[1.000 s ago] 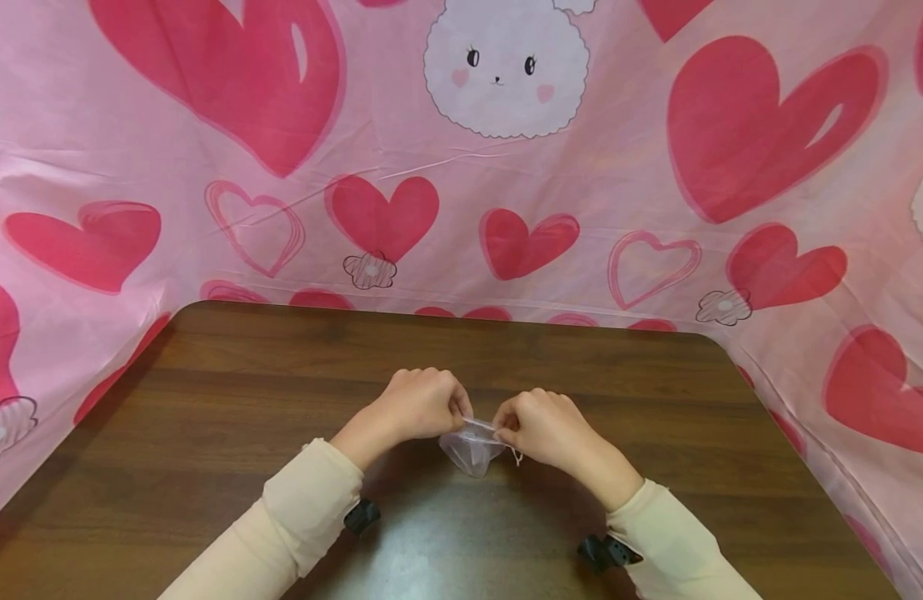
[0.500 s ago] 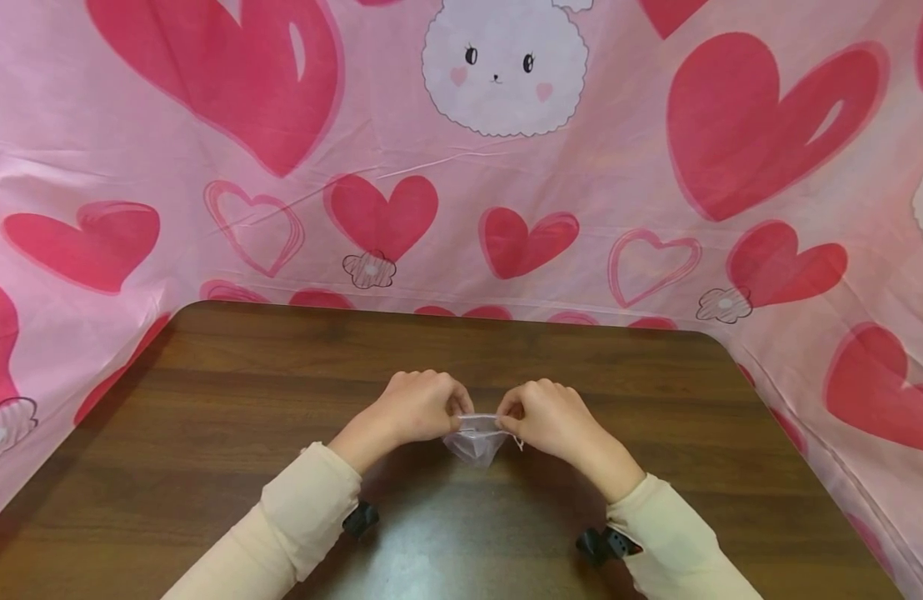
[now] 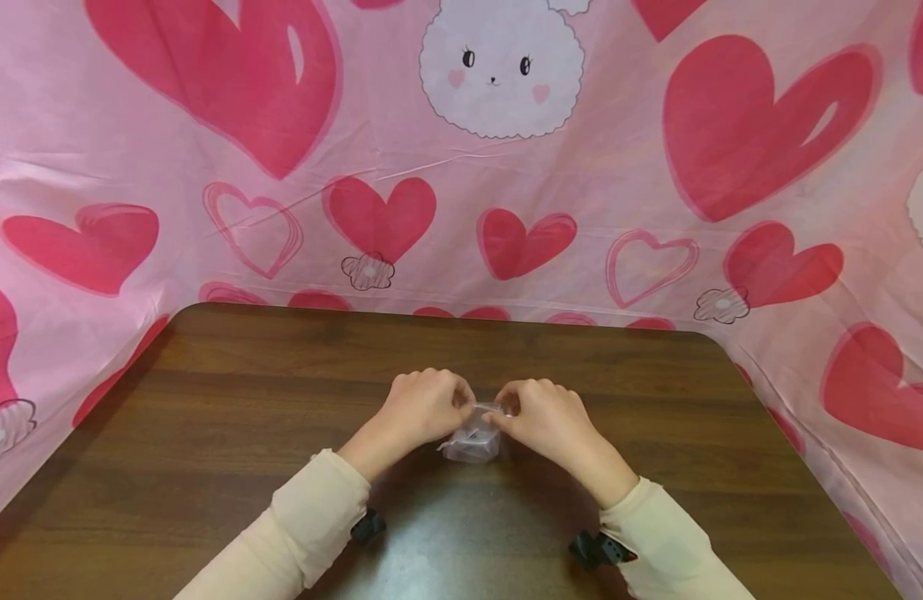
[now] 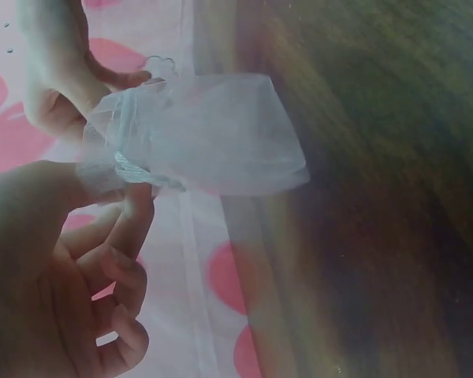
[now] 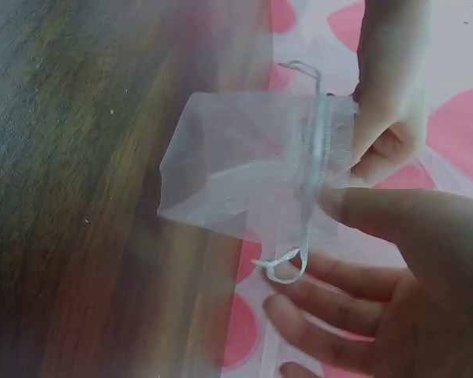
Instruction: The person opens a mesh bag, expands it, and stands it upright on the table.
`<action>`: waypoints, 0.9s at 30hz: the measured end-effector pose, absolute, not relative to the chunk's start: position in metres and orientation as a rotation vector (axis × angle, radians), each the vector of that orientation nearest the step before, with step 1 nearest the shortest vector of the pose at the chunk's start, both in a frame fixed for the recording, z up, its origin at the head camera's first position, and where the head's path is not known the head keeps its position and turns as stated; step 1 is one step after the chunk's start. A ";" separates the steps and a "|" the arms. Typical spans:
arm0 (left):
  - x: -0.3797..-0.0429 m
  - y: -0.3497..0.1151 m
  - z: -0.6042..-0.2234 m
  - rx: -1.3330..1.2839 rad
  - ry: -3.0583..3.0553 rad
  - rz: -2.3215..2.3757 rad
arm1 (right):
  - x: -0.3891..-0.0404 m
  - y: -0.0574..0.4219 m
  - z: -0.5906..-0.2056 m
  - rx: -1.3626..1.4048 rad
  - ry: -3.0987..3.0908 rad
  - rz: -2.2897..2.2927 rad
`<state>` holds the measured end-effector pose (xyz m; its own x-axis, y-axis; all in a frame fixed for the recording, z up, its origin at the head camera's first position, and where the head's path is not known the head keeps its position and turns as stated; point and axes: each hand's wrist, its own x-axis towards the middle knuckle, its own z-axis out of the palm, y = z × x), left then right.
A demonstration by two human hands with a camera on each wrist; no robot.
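A sheer white drawstring pouch [image 3: 471, 448] hangs just above the table between both hands. By its gathered top edge, my left hand [image 3: 424, 406] pinches one side, and my right hand [image 3: 546, 417] pinches the other. In the right wrist view, a pale drawstring [image 5: 315, 150] runs along the pouch's neck and ends in loose loops at both sides. From the left wrist, the pouch body [image 4: 229, 142] looks flat and see-through, its closed end pointing toward the table. My right thumb lies across the rim; part of the mouth is hidden by the fingers.
The dark brown wooden table [image 3: 281, 358] has rounded far corners. Behind it hangs a pink cloth [image 3: 446, 167] printed with red hearts and a white animal face. A black camera mount sits at each cream sleeve cuff [image 3: 319, 492].
My hands have come closer together, the left one shifting slightly right. The pouch has turned from stretched wide at its top to bunched, and its drawstring end now shows at the left.
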<state>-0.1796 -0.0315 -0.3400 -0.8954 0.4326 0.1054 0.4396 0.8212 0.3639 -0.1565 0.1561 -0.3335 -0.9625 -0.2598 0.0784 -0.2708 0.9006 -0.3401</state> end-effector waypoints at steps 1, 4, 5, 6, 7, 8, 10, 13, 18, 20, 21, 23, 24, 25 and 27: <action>-0.179 -0.032 -0.341 -0.693 -2.976 -0.607 | -0.155 0.156 -0.333 0.393 -3.053 0.556; -0.179 -0.032 -0.343 -0.633 -2.971 -0.628 | -0.153 0.157 -0.334 0.326 -3.080 0.569; -0.179 -0.032 -0.344 -0.612 -2.972 -0.638 | -0.152 0.157 -0.334 0.310 -3.082 0.574; -0.178 -0.033 -0.344 -0.591 -2.975 -0.648 | -0.151 0.157 -0.334 0.296 -3.083 0.583; -0.178 -0.033 -0.345 -0.570 -2.979 -0.658 | -0.150 0.157 -0.335 0.283 -3.084 0.596; -0.178 -0.033 -0.345 -0.552 -2.983 -0.668 | -0.148 0.157 -0.335 0.276 -3.080 0.609; -0.177 -0.033 -0.346 -0.527 -2.992 -0.699 | -0.146 0.156 -0.336 0.255 -3.075 0.638; -0.176 -0.033 -0.348 -0.523 -2.992 -0.735 | -0.145 0.155 -0.338 0.240 -3.063 0.681; -0.175 -0.036 -0.348 -0.539 -2.988 -0.720 | -0.145 0.154 -0.340 0.238 -3.042 0.680; -0.175 -0.038 -0.348 -0.537 -2.991 -0.706 | -0.146 0.155 -0.340 0.249 -3.033 0.668; -0.176 -0.039 -0.347 -0.536 -2.991 -0.701 | -0.146 0.156 -0.340 0.257 -3.029 0.664; -0.176 -0.041 -0.347 -0.537 -2.994 -0.697 | -0.146 0.157 -0.339 0.273 -3.025 0.661; -0.176 -0.041 -0.347 -0.537 -2.995 -0.698 | -0.146 0.157 -0.338 0.280 -3.025 0.661; -0.177 -0.042 -0.346 -0.538 -2.999 -0.699 | -0.146 0.157 -0.338 0.286 -3.027 0.661; -0.178 -0.043 -0.345 -0.541 -3.011 -0.706 | -0.146 0.158 -0.337 0.294 -3.035 0.664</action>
